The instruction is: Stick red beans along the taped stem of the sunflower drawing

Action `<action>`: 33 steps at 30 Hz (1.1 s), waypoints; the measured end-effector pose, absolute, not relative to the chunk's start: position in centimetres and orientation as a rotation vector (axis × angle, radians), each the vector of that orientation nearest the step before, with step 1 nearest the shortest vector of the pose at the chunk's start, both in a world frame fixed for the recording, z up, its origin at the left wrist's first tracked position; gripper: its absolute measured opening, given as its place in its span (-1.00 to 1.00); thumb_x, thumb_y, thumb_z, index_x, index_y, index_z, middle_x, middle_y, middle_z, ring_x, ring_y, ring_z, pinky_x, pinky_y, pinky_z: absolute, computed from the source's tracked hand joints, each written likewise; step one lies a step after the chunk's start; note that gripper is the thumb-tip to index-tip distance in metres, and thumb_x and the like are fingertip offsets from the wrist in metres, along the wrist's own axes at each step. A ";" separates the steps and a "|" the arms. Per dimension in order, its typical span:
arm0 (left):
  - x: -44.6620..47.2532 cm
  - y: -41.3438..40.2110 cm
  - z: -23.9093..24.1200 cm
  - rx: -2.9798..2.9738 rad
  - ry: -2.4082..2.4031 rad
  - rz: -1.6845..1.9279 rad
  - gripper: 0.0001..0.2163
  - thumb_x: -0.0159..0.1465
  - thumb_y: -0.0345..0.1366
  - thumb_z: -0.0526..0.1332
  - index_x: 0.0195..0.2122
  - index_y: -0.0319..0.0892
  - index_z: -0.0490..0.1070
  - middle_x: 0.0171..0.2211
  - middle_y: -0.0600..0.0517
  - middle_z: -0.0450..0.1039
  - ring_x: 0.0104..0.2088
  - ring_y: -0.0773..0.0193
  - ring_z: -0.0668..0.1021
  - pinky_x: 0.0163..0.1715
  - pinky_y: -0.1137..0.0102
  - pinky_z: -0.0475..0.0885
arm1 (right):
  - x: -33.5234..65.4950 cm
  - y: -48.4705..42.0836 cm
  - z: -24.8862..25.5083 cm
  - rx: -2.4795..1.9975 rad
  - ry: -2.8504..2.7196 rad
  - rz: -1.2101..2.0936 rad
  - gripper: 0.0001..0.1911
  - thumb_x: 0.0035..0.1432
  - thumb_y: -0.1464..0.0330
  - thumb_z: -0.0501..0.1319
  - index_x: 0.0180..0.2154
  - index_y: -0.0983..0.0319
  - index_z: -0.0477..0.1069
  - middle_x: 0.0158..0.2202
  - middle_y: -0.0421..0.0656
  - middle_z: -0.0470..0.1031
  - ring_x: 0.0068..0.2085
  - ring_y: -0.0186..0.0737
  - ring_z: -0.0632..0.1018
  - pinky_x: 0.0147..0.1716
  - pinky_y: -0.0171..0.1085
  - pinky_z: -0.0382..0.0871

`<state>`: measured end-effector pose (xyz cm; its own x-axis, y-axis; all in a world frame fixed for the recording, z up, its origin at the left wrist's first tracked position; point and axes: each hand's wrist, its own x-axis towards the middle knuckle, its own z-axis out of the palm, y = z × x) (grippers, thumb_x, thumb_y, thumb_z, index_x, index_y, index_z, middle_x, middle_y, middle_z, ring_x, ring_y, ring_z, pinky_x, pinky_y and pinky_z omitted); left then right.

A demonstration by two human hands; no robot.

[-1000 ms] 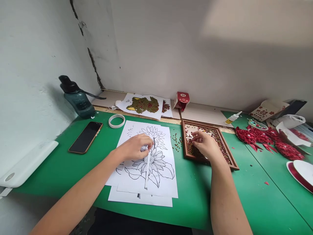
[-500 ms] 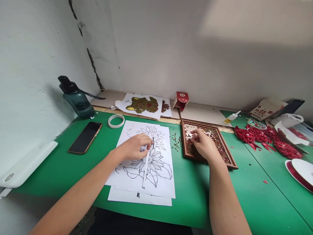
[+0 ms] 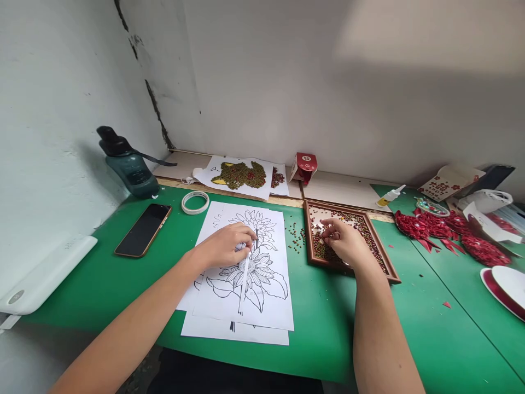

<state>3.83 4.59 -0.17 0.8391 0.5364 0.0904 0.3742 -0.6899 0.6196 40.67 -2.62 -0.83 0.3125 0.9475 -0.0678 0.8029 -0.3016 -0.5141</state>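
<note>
My left hand (image 3: pixel 229 244) rests on a sheet of paper with a line drawing of sunflowers (image 3: pixel 266 312). Its fingers are closed at the upper end of a thin white strip (image 3: pixel 245 273) that runs down over the lower flower and stem. My right hand (image 3: pixel 342 239) reaches into a brown wooden frame (image 3: pixel 392 272) that holds many small green and dark red beans (image 3: pixel 371 246). The right fingers are bent, and a gap shows between forefinger and thumb, just over the beans. Some loose beans (image 3: pixel 296 236) lie between the paper and the frame.
Left of the paper are a roll of white tape (image 3: pixel 195 203), a phone (image 3: pixel 143 230) and a dark bottle (image 3: pixel 131 167). Behind lies a bean-covered picture (image 3: pixel 246 178) beside a small red box (image 3: pixel 305 167). Rightward are a glue bottle (image 3: pixel 390 196), red ornaments (image 3: pixel 426 224) and a ribbon spool (image 3: pixel 506 290).
My right hand has shifted slightly right over the beans, and its fingers have curled a little differently. My left hand stays in place on the drawing.
</note>
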 end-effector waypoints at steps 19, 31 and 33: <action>3.9 4.6 0.1 2.367 0.680 0.348 -0.89 0.26 -0.37 0.25 -0.21 -0.06 0.38 0.12 0.02 0.47 0.20 0.05 0.44 0.17 0.09 0.39 | 39.2 -2.3 -0.2 -2.228 -1.569 0.456 -0.57 0.09 0.46 0.20 0.02 0.06 0.45 -0.09 -0.18 0.65 -0.15 -0.10 0.62 -0.23 -0.24 0.34; 3.8 4.6 -0.1 2.353 0.753 0.276 -0.71 0.23 -0.24 0.31 -0.05 -0.02 0.34 0.27 -0.01 0.32 0.32 -0.05 0.31 0.23 0.02 0.36 | 38.7 -2.3 0.1 -2.234 -1.610 0.399 -0.59 0.13 0.45 0.19 0.02 0.08 0.47 -0.15 -0.18 0.66 -0.17 -0.10 0.62 -0.28 -0.27 0.29; 3.8 4.6 0.1 2.356 0.752 0.272 -0.74 0.24 -0.23 0.31 -0.06 -0.02 0.36 0.26 -0.01 0.32 0.31 -0.05 0.31 0.23 0.02 0.36 | 38.6 -2.3 0.0 -2.232 -1.639 0.368 -0.59 0.15 0.46 0.16 0.03 0.09 0.47 -0.17 -0.17 0.65 -0.20 -0.12 0.60 -0.31 -0.28 0.27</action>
